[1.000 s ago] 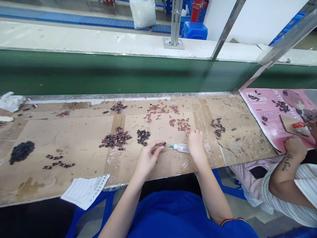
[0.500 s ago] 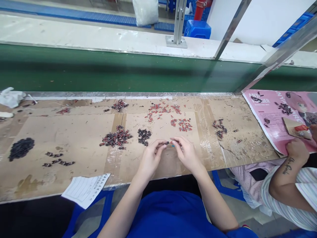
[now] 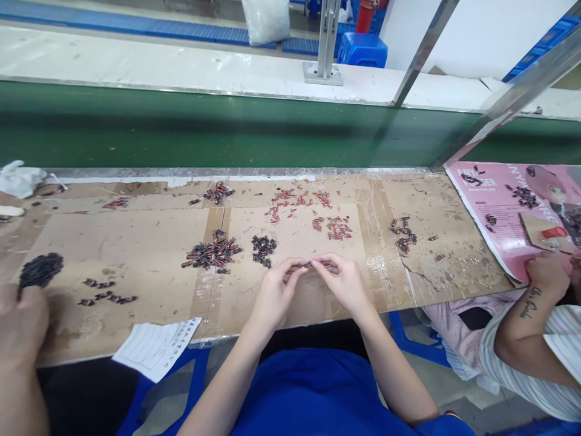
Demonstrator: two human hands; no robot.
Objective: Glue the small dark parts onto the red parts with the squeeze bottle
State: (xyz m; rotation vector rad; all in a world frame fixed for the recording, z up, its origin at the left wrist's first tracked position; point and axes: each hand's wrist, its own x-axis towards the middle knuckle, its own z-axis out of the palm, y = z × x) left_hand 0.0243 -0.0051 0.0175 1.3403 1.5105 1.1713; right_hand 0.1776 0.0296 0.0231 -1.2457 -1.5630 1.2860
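Note:
Above the near part of the cardboard-covered table, my left hand (image 3: 279, 286) and my right hand (image 3: 341, 283) meet fingertip to fingertip. Both pinch a tiny dark part (image 3: 308, 264), mostly hidden by the fingers. Just left of my left hand lies a cluster of small black parts (image 3: 264, 249). Further left is a larger pile of black-and-red pieces (image 3: 213, 251). Beyond my right hand, small red parts with a metallic look (image 3: 338, 229) are spread out, with more red parts (image 3: 299, 198) scattered behind them.
A co-worker's hand (image 3: 20, 321) reaches to a black pile (image 3: 42, 269) at the left. Another person's hand (image 3: 547, 275) works at the right by a pink sheet (image 3: 485, 209). A paper slip (image 3: 157, 346) overhangs the front edge. A green panel (image 3: 204, 130) runs along the back.
My fingertips have come closer together, and the part between them shows less. A co-worker's hand has entered at the left, over the black pile.

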